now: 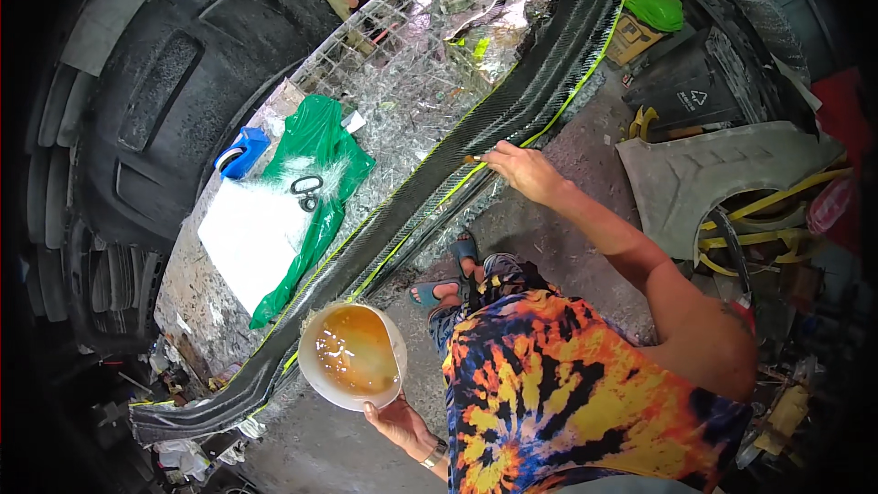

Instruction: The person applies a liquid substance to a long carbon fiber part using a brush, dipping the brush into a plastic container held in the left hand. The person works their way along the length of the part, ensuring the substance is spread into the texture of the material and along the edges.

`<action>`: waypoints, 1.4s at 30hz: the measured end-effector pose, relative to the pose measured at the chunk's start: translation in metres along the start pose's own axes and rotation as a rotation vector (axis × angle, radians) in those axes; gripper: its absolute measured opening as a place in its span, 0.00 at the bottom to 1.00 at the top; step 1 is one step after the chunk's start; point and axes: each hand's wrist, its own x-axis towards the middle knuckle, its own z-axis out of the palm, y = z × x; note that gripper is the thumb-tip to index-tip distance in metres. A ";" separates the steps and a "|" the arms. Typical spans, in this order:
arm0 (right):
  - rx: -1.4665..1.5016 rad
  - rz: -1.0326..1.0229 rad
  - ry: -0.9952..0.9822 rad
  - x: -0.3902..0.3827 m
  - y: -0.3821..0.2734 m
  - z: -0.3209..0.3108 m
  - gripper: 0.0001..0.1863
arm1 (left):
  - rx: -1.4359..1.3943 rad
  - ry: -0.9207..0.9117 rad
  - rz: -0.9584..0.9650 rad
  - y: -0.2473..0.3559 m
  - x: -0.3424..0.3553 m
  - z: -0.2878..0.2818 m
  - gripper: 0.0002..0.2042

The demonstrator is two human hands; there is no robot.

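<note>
My left hand [400, 423] grips the rim of a round whitish bowl [312, 370] from below right. Amber, syrupy liquid [355, 352] with bubbles lies in it. My right hand [523, 171] is closed on a small brush [472, 159], its tip against a long curved part covered in black woven carbon-fibre cloth [402, 206]. Most of the brush is hidden by my fingers. Yellow-green tape or edging runs along both sides of the part, which spans the view from lower left to upper right. The bowl overlaps the part's near edge.
On the stained worktable [393, 101] beyond the part lie a green plastic sheet [315, 142], white fibrous material [247, 238], black-handled scissors [307, 192] and a blue tape dispenser [241, 154]. A large black panel [183, 82] stands left. A grey fender [668, 174] and a black bin [690, 87] stand right.
</note>
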 end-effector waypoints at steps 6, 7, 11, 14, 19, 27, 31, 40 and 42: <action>0.016 0.081 0.180 -0.010 -0.011 -0.025 0.09 | 0.010 -0.040 -0.007 -0.001 0.005 0.001 0.30; 0.122 0.083 0.195 -0.009 -0.015 -0.028 0.09 | 0.012 -0.039 -0.012 -0.001 0.005 0.001 0.30; 0.545 -0.131 0.060 0.014 -0.018 -0.007 0.11 | 0.014 -0.047 -0.016 0.002 0.007 0.003 0.29; 0.533 -0.076 0.069 0.036 -0.002 0.000 0.10 | 0.019 -0.079 -0.011 0.000 0.013 0.005 0.28; 0.545 -0.004 0.214 0.033 0.011 0.000 0.09 | 0.016 -0.090 -0.017 0.001 0.008 0.005 0.28; 0.530 -0.018 0.255 0.002 -0.020 0.017 0.09 | 0.059 -0.108 -0.010 -0.007 0.018 -0.007 0.29; 0.633 -0.103 0.035 0.025 -0.045 0.055 0.09 | 0.066 -0.100 -0.029 -0.003 0.021 0.000 0.29; 0.528 0.120 0.263 0.012 -0.019 0.022 0.10 | 0.098 -0.190 -0.093 -0.007 0.038 0.017 0.26; 0.406 -0.119 0.054 0.008 -0.026 0.029 0.10 | 0.067 -0.148 -0.112 -0.004 0.038 0.022 0.33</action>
